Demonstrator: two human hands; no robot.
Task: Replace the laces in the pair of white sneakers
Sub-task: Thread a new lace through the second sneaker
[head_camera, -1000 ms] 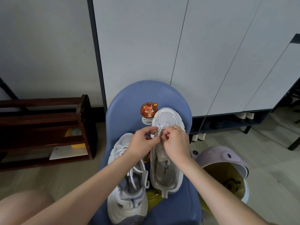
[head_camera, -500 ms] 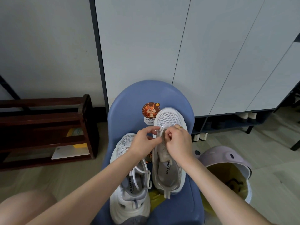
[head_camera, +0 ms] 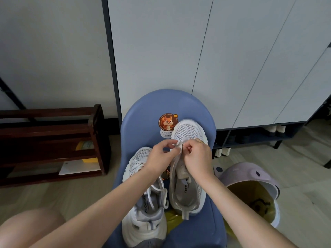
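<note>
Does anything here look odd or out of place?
The two sneakers on the blue chair don't match: the left sneaker is laced, its lace ends dangling loose, while the right sneaker shows no laces. Both hands pinch near its lowest eyelets.

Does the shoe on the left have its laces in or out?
In. White laces cross the left sneaker and trail loose into its opening. The right sneaker, where both hands work, shows none.
</note>
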